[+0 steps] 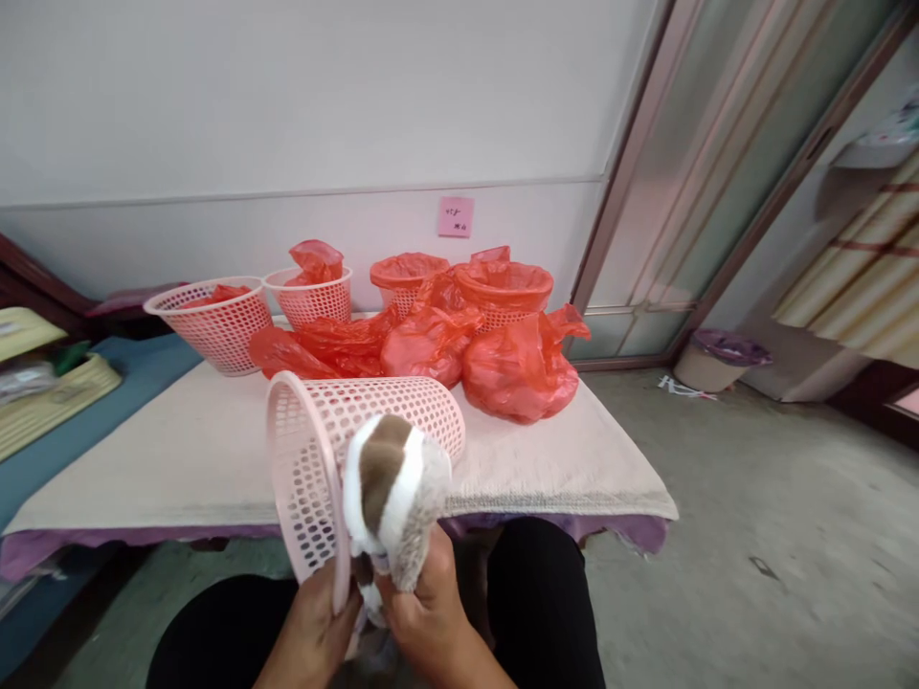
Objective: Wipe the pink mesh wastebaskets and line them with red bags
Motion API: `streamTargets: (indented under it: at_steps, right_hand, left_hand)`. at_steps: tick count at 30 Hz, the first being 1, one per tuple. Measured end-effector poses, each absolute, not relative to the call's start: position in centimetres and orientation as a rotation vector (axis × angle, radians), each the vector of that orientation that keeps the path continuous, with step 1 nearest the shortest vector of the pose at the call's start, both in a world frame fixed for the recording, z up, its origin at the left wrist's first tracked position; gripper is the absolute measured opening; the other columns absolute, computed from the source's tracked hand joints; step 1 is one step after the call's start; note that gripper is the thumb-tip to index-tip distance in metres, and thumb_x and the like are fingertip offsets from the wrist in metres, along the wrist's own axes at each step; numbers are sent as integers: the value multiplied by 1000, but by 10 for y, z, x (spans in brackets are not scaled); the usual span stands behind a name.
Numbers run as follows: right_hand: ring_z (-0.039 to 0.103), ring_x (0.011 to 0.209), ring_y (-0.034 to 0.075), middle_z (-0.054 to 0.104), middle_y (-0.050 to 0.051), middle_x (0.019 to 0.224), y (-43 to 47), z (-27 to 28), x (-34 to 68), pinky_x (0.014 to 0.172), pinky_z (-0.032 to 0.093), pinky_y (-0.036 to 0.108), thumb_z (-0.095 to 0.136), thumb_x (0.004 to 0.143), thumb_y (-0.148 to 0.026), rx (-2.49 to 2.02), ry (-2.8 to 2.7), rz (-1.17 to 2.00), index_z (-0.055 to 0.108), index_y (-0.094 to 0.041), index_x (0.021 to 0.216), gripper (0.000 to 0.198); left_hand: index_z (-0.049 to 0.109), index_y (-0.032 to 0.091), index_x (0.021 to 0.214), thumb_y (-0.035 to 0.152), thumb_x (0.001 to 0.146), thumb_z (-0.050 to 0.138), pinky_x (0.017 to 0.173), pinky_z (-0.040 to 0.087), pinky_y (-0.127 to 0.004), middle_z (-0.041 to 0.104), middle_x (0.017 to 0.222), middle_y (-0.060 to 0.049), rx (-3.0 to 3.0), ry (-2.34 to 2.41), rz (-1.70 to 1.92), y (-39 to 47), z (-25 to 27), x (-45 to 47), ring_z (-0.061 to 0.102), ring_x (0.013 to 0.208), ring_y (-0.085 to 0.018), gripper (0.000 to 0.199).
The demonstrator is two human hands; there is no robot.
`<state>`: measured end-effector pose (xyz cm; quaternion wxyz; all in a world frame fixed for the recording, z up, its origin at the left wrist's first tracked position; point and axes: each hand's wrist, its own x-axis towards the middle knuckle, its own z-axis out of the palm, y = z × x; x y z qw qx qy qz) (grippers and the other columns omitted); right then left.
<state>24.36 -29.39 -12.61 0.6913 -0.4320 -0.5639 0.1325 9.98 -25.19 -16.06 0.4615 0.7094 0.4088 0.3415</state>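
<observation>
A pale pink perforated plastic wastebasket [402,397] lies on its side at the front of the table, its mouth facing left. My left hand [320,612] is closed round the lower part of its rim. My right hand [427,593] grips a soft plush cloth [384,469] with brown and white stripes and a greyish, fluffy side. This cloth rests against the outside of the wastebasket near the rim. Part of it hangs down between my two hands, and some of my fingertips are hidden behind it.
Behind stand wastebaskets with red bags inside [222,330] [312,297] and two with red liners over their rims [409,273] [506,287]. Bulging red plastic bags [521,368] lie before them. A pink note [455,217] is on the wall. A lined bin [718,359] stands on the floor.
</observation>
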Motion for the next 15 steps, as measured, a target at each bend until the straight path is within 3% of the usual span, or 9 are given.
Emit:
streamTargets:
  at_steps: [3,7,10,13,15]
  right_hand:
    - [64,88,23,65,10,95,-281,-157,262,72,54,35,50,78,-12,-1181,-1334,-28,64,-20,102,28]
    - [62,75,23,63,8,82,-265,-192,308,65,54,36,50,82,-15,-1503,-1051,-375,62,-17,94,17]
    - [63,72,24,64,8,78,-266,-193,316,63,55,37,52,82,-18,-1542,-962,-406,61,-17,91,13]
    - [66,74,25,68,9,82,-279,-182,277,63,56,37,53,80,-17,-1409,-1118,-294,63,-18,101,23]
    - [68,92,28,70,12,101,-288,-177,240,75,58,40,53,80,-20,-1262,-1299,-132,61,-20,117,38]
  left_hand:
    - [78,22,88,36,69,78,96,52,-38,77,95,-9,1467,1247,972,-250,-142,94,68,105,-33,24]
    - [75,20,100,32,57,86,86,59,-40,78,89,-6,943,1225,1200,-256,-108,97,70,100,-35,46]
    - [73,20,106,28,59,84,83,60,-41,78,87,-5,691,1156,1318,-257,-87,107,72,95,-33,49]
    - [72,19,109,22,66,77,85,60,-36,78,89,-4,589,1130,1387,-249,-74,114,73,91,-27,43]
    - [72,18,109,16,72,70,89,58,-34,78,90,-3,513,1105,1419,-240,-67,117,73,89,-23,38]
